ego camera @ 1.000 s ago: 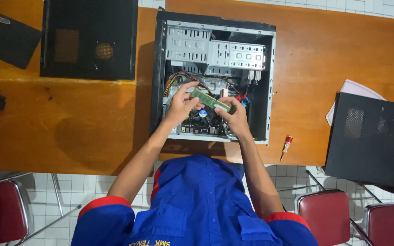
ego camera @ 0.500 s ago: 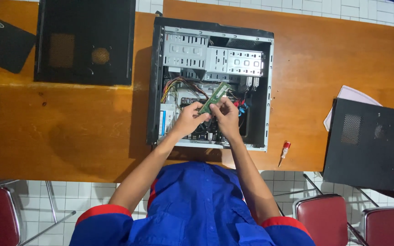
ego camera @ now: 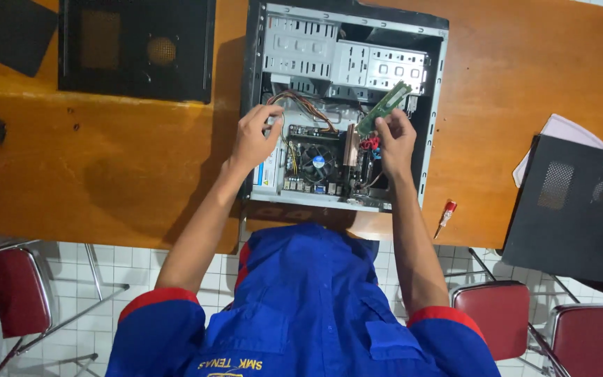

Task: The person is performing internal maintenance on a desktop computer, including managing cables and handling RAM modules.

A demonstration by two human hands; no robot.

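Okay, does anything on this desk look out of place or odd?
Nothing looks damaged or spilled. The computer case lies open on its side, the right hand holds a green memory stick out of its slot, and a small red screwdriver lies loose near the desk edge.

A second ago both hands pinched the green memory module point(ego camera: 383, 108) together, low over the motherboard beside the CPU fan point(ego camera: 317, 163). Half a second ago they had lifted it and tilted it more upright, still jointly. Now the left hand point(ego camera: 254, 137) has let go and moved off to the case's left inner edge, near the orange cables point(ego camera: 308, 106). The right hand point(ego camera: 393, 139) alone keeps the module in its grip, carried up and rightward toward the drive bays point(ego camera: 378, 68).
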